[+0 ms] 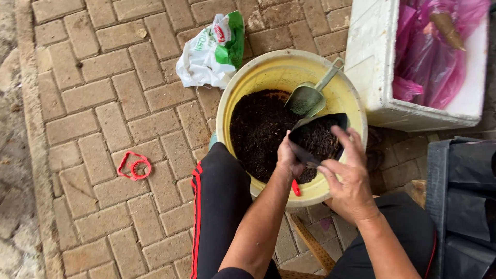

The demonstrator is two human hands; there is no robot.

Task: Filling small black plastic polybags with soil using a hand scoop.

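While over the yellow soil bucket:
Left hand: grips black grow bag.
Right hand: pinches bag's 3 o'clock rim.
Scoop: at 12 o'clock.

A smooth yellow plastic bucket holds matt, crumbly dark soil and a dull grey metal scoop; at nine o'clock, rough brick paving.

Bare forearms, no sleeves showing; black trousers — red double stripe down the seam at nine o'clock; red piping at four.
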